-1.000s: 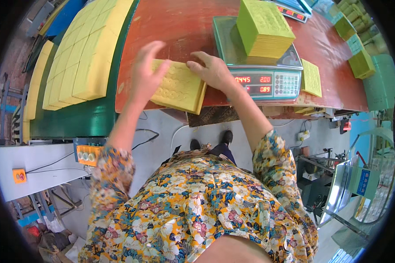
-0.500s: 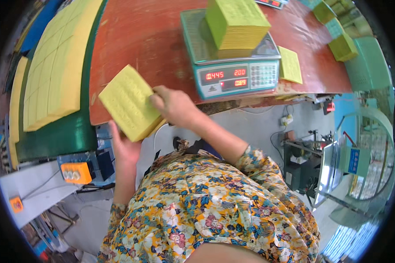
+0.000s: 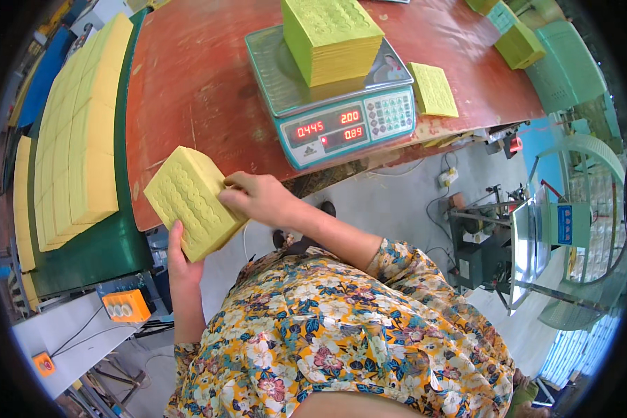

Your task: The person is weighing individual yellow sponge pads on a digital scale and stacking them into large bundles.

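Note:
A block-shaped stack of yellow embossed paper sheets [image 3: 194, 202] is tilted between my hands at the table's near left edge. My left hand [image 3: 184, 258] grips its lower end, thumb on the embossed face and fingers hidden beneath. My right hand [image 3: 254, 198] is closed at the stack's right edge, thumb and fingers pinching there. A second, taller yellow paper stack [image 3: 341, 59] rests on the metal pan of a teal digital scale [image 3: 341, 129] with lit red digits. Right of the scale lies a thin yellow embossed pile [image 3: 433, 90].
The red table [image 3: 195, 76] carries the scale. Long rows of yellow stacks [image 3: 83, 153] stand on a green surface [image 3: 104, 240] to the left. An orange socket box [image 3: 127, 306] sits below them. A green plastic chair [image 3: 568, 66] and more yellow stacks are at the far right.
The view has shifted, so the scale and table appear further left. The stack in my hands has turned, showing more of its side. Both hands keep hold of it.

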`<action>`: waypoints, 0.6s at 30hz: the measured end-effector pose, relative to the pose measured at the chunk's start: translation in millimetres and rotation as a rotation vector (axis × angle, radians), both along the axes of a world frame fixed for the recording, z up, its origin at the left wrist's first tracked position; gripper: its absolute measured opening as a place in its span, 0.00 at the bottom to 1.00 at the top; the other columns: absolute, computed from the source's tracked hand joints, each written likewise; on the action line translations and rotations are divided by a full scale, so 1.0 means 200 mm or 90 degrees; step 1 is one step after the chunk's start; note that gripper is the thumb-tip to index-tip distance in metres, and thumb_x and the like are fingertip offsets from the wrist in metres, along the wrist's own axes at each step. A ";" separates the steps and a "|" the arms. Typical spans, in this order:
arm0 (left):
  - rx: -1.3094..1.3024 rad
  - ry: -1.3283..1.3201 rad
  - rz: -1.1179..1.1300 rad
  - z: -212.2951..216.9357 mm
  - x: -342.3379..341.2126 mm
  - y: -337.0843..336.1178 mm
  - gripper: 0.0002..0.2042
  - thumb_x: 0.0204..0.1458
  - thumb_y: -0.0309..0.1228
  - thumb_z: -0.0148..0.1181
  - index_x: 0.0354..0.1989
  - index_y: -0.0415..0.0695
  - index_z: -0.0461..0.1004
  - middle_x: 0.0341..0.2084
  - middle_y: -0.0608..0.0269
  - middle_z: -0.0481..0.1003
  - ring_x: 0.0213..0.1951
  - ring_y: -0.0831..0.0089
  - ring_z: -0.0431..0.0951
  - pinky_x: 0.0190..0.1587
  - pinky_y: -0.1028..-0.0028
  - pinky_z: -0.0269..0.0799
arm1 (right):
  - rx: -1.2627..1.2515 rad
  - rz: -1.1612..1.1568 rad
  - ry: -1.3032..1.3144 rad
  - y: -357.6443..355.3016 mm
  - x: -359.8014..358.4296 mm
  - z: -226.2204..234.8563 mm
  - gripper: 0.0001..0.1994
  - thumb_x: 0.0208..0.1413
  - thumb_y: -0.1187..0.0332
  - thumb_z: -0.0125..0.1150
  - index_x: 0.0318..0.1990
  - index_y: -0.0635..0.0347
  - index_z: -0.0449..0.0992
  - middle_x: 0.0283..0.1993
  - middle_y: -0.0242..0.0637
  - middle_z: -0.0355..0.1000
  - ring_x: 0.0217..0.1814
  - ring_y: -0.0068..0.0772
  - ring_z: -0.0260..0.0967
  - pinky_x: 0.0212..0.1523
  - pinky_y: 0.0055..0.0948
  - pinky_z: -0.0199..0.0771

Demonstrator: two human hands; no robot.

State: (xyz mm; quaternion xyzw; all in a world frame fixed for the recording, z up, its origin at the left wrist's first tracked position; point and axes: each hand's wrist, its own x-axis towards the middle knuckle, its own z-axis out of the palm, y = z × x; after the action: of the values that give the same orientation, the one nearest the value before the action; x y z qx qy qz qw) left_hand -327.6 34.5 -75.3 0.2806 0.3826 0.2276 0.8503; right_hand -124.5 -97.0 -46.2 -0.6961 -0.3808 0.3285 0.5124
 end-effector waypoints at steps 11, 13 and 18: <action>0.007 -0.048 0.019 -0.14 -0.06 0.01 0.26 0.60 0.41 0.53 0.65 0.42 0.60 0.59 0.58 0.68 0.60 0.63 0.69 0.61 0.59 0.65 | -0.043 -0.086 0.515 -0.04 -0.08 -0.38 0.26 0.62 0.51 0.52 0.47 0.70 0.77 0.39 0.46 0.78 0.40 0.35 0.76 0.38 0.34 0.76; 0.014 -0.060 0.015 -0.10 -0.06 -0.03 0.27 0.61 0.41 0.52 0.65 0.42 0.60 0.60 0.57 0.68 0.60 0.62 0.69 0.62 0.59 0.65 | -0.027 -0.039 0.423 -0.05 -0.10 -0.34 0.25 0.61 0.52 0.55 0.49 0.70 0.75 0.42 0.40 0.77 0.39 0.28 0.74 0.35 0.29 0.76; 0.103 -0.123 0.027 0.18 0.04 -0.11 0.27 0.62 0.46 0.47 0.65 0.44 0.62 0.60 0.58 0.68 0.62 0.63 0.67 0.64 0.58 0.63 | 0.000 -0.038 0.269 -0.14 -0.01 0.00 0.23 0.60 0.58 0.57 0.55 0.69 0.72 0.49 0.51 0.76 0.52 0.39 0.74 0.54 0.35 0.72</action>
State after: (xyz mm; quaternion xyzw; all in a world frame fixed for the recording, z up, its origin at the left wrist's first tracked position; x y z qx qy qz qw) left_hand -320.3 13.1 -38.3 0.3165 0.2849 0.3017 0.8530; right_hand -126.3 -124.8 -46.6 -0.6228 -0.2439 0.4516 0.5905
